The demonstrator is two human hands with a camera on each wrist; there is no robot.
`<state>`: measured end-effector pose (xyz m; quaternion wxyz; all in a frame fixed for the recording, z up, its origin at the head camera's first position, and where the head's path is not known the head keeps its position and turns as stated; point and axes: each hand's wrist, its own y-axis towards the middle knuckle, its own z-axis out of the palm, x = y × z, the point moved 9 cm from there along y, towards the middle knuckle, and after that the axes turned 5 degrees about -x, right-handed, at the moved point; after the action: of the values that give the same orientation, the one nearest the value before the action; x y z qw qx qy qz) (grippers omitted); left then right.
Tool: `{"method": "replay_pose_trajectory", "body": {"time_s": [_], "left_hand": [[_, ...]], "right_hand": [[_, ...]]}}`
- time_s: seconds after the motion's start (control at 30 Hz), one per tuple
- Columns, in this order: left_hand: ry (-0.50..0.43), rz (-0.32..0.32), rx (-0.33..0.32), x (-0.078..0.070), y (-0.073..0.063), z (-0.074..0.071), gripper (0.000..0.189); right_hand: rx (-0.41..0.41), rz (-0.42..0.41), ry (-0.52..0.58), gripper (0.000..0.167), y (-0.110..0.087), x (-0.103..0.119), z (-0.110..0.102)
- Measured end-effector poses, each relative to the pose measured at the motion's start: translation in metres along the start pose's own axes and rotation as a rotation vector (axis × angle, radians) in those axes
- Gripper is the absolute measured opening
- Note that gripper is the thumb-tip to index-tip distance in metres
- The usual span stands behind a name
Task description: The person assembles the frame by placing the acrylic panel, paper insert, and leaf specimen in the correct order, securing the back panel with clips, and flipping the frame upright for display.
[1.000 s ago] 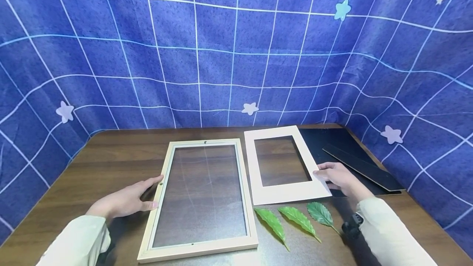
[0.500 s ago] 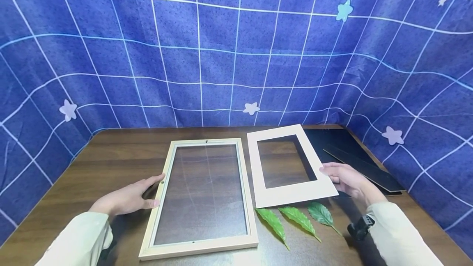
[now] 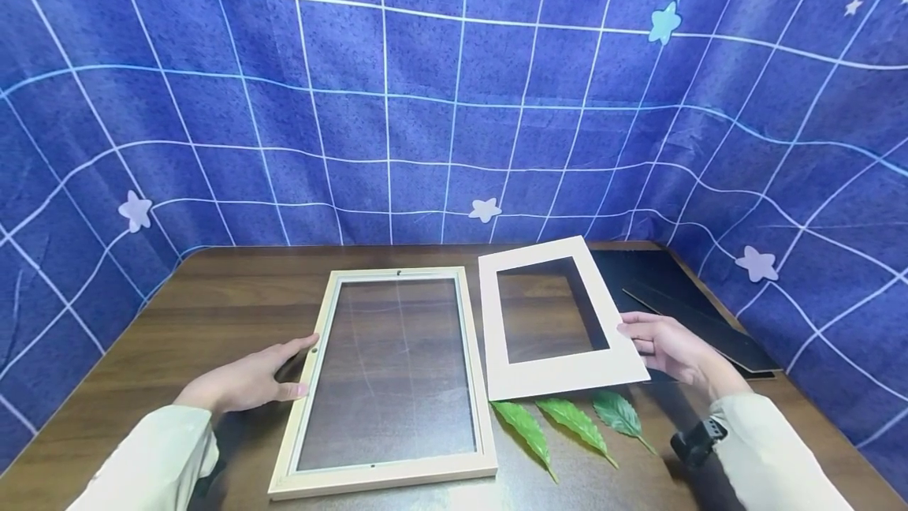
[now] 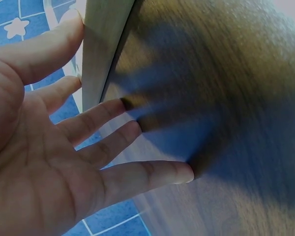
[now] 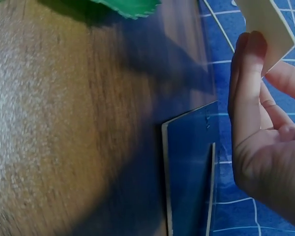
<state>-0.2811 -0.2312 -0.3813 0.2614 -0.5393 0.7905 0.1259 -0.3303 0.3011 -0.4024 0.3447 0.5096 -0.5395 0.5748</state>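
A pale wooden picture frame with a clear pane lies on the table. Against its left side rest the thumb and index finger of my left hand; in the left wrist view the other fingers stretch out along the tabletop beside the frame edge. My right hand pinches the lower right edge of a white picture mat with a rectangular window. The right wrist view shows the mat's corner between thumb and fingers, raised above the table.
Three green artificial leaves, one beside the frame, another in the middle and a darker one, lie below the mat. A black backing board with a narrow strip on it lies at right. A blue curtain hangs behind.
The right hand has shifted slightly right and lifted the mat's near right side, so the mat has moved a little rightward. The left hand stays at the frame.
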Motion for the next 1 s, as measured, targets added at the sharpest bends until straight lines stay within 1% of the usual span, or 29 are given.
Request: {"method": "replay_pose_trajectory", "body": {"time_s": [0.17, 0.37, 0.47, 0.63, 0.87, 1.0], "left_hand": [[0.015, 0.016, -0.004, -0.001, -0.001, 0.000, 0.082], [0.046, -0.002, 0.005, 0.000, 0.000, 0.000, 0.082], [0.060, -0.010, 0.011, 0.000, 0.001, 0.000, 0.082], [0.068, -0.035, 0.011, 0.001, 0.004, 0.001, 0.083], [0.070, -0.070, 0.013, 0.000, 0.007, 0.002, 0.082], [0.071, -0.069, 0.017, 0.000, 0.008, 0.002, 0.082]], "right_hand": [[-0.005, -0.040, 0.050, 0.036, -0.004, 0.011, 0.000], [0.017, -0.094, 0.135, 0.018, -0.010, 0.023, 0.001], [0.033, -0.123, 0.161, 0.018, -0.013, 0.028, 0.004], [0.086, -0.157, 0.177, 0.018, -0.015, 0.037, 0.018], [0.148, -0.159, 0.167, 0.014, -0.014, 0.041, 0.043], [0.174, -0.162, 0.145, 0.013, -0.014, 0.041, 0.058]]}}
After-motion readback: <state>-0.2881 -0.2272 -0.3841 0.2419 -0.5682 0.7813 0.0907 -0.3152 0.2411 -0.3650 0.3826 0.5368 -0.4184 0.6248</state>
